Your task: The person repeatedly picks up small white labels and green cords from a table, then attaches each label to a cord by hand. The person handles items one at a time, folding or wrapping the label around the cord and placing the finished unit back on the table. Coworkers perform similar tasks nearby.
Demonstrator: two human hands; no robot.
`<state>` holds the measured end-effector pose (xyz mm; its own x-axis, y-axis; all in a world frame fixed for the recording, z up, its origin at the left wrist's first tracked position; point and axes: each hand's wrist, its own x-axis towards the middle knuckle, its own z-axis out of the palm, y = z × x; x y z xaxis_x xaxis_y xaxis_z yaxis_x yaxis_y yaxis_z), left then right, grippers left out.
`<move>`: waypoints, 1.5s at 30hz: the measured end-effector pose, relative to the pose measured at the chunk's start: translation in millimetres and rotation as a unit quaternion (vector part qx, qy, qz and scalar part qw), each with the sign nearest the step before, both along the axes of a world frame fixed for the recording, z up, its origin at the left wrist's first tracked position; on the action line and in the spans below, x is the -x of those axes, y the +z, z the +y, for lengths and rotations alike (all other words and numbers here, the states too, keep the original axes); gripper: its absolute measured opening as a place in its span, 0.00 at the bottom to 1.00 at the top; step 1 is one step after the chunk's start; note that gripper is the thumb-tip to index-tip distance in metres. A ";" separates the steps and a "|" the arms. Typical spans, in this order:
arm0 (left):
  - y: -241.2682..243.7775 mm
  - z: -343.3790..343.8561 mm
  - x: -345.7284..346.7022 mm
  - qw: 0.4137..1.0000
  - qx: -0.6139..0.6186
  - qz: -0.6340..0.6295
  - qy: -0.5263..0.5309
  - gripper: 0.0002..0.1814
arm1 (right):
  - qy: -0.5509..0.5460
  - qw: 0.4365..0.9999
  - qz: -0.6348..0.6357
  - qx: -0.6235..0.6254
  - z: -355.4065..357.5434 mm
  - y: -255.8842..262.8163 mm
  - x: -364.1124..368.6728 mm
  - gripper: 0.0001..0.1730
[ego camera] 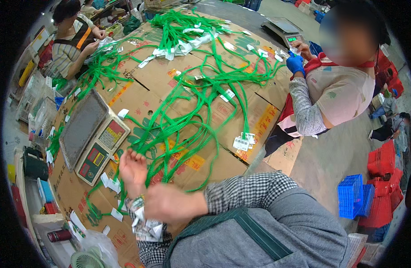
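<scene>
My left hand [133,171] lies palm up at the near end of a tangle of green mesh netting strips [178,124], its fingers loosely curled and no object visible in the palm. Netting runs right by its fingertips. Across my left wrist is my right hand [173,202], blurred and with the fingers curled; its grip is hidden. Beneath it, several white printed labels [151,231] cover my left checked sleeve. More labels hang from netting ends, among them a barcode label [241,144] right of the tangle.
A digital scale [105,134] stands left of my hands on the cardboard-covered table [225,171]. Further off lies a green netting bundle [178,28]. Co-workers stand at the right [339,90] and far left [74,40]. Blue crates [351,196] sit on the floor.
</scene>
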<state>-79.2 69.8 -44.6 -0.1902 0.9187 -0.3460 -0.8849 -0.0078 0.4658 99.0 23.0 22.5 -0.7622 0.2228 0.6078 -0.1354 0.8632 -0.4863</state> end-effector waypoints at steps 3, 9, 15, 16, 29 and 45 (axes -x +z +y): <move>3.4 19.3 -15.4 0.996 -0.058 0.020 -0.071 0.08 | 0.099 0.994 -0.031 0.033 -23.2 -15.7 -5.1 0.13; -6.0 -15.2 -11.5 0.995 0.023 0.076 -0.055 0.08 | -0.313 0.906 -0.113 0.261 83.6 -32.5 -150.9 0.18; 2.7 -37.6 -63.3 0.976 0.036 0.120 -0.181 0.08 | -0.460 0.780 -0.420 0.067 104.0 -66.1 -233.0 0.12; 3.3 -39.8 -68.9 0.970 0.028 0.126 -0.207 0.08 | -0.444 0.781 -0.430 0.087 105.1 -67.4 -230.7 0.12; 42.5 -48.3 -98.4 0.934 -0.088 0.324 -0.123 0.04 | -0.137 0.781 -0.005 0.609 67.6 6.9 -90.9 0.08; 60.2 -57.1 -93.0 0.887 -0.036 0.438 -0.142 0.05 | -0.080 0.822 -0.070 0.559 71.2 8.3 -91.5 0.08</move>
<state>13.8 12.7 15.5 -0.1136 0.9864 -0.1188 -0.1554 0.1004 0.9827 190.5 94.1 30.7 -0.7134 0.6871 -0.1376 0.0619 -0.1337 -0.9891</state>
